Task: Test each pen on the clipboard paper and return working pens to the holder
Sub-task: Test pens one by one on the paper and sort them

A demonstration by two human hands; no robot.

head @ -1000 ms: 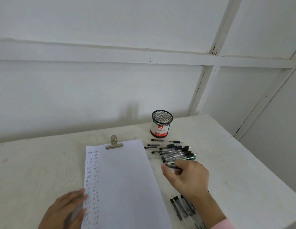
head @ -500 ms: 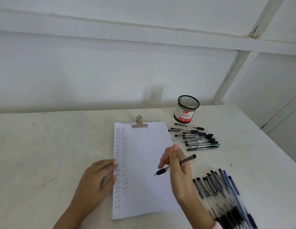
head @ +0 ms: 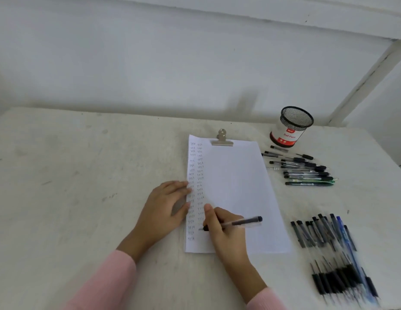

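Two pink sleeves [head: 110,285] come in from the bottom edge over a pale, matte table [head: 72,175] whose top is scuffed and speckled with small grey marks. The right hand [head: 226,233] has its fingers curled round a slim pen [head: 242,222] with a see-through barrel and a dark cap end. It is held slanted, its tip down on the lower left part of the paper [head: 237,186], and its back end points right. The left hand [head: 163,209] lies flat just beside it, fingers straight and together, the fingertips pressing on the sheet's left edge. To the right, near the table's front corner, a loose pile of pens [head: 329,253] fans out; most are black-capped, at least one is blue, and the nearest ends are blurred. The white rectangular sheet carries two narrow columns of small ink marks down its left margin, and the rest of it is plain. A silver metal clip [head: 221,139] pins its top edge. Right of the sheet's upper half, apart from the near pile, a second group of pens [head: 307,171] lies roughly side by side, one of them green. Beyond these stands the holder [head: 292,127], a round black mesh cup with a white and red label, upright near the table's far right corner. A wide stretch of tabletop runs left of the sheet to the far edge. Behind it rises a white painted wall [head: 150,63], crossed at the right by a slanting white batten [head: 369,79].
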